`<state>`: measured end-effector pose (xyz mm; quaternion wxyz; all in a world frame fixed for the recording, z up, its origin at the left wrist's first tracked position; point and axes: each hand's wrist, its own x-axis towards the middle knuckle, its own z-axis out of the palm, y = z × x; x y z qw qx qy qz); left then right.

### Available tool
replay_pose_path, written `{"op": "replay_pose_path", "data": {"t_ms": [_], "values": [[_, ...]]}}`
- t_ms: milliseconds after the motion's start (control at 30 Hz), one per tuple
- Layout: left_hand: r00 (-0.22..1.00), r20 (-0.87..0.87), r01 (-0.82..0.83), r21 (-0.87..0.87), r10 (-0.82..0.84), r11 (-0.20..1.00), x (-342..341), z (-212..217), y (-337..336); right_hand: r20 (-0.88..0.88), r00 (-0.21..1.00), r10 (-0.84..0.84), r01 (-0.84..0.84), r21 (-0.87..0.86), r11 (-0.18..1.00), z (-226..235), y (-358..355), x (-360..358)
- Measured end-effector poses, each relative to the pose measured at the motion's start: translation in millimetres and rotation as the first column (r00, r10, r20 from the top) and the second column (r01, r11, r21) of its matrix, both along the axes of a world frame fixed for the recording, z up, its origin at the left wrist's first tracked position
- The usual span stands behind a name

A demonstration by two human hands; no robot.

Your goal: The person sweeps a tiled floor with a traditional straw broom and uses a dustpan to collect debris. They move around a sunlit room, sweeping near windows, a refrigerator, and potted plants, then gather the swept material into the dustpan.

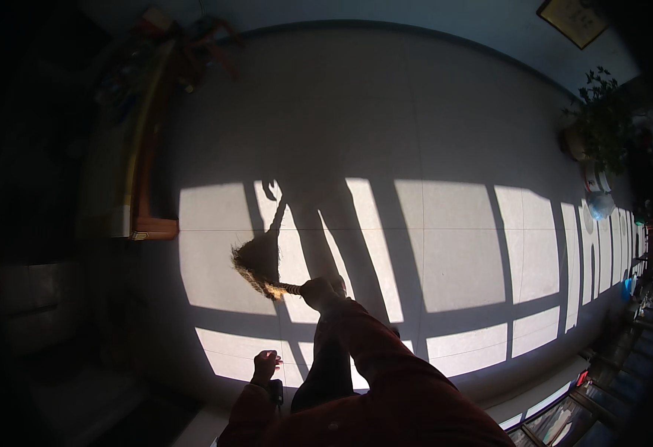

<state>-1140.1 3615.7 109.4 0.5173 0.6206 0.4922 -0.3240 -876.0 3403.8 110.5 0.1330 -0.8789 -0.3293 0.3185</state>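
My right hand [322, 293] is wrapped round the short bound handle of a straw hand broom [273, 288]. The broom points to the left, its frayed yellowish bristles lit by the sun, low over the pale tiled floor [457, 264]. Part of the bristle head merges with its own dark shadow, so I cannot tell whether it touches the tiles. Lower left, my left hand [266, 363] hangs apart from the broom, holding nothing visible, its fingers loosely bent with gaps between them. A small dark object [276, 391] shows beside the left wrist.
A wooden piece of furniture [155, 227] juts out at left, with a reddish stool [215, 45] beyond it. At right stand a potted plant [602, 127] and a bluish translucent item [601, 205]. Window-frame shadows and my own shadow cross the floor. A windowsill [539, 387] lies lower right.
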Motion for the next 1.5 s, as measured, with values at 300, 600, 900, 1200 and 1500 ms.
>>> {"op": "replay_pose_path", "data": {"t_ms": [300,600,900,1200,1500], "values": [[0.998,-0.07,-0.005,0.024,0.007,1.0,17,-6,24,0.034,0.924,-0.382,0.383,-0.029,0.923,-23,-62,77],[0.952,0.146,0.274,-0.018,-0.269,0.962,144,-1,-70,0.139,0.585,-0.799,0.809,-0.164,0.564,-17,-340,70],[0.842,0.011,0.539,-0.046,-0.539,0.841,149,23,-196,0.148,0.053,-0.988,0.937,-0.35,-0.002,15,-554,-159],[0.647,0.058,0.761,-0.097,-0.76,0.641,207,27,-245,0.363,-0.057,-0.93,0.954,-0.256,-0.159,106,-575,-309],[0.522,0.126,0.845,0.053,-0.843,0.531,291,47,-247,0.079,0.115,-0.99,0.989,-0.106,0.106,91,-410,-328]]}}
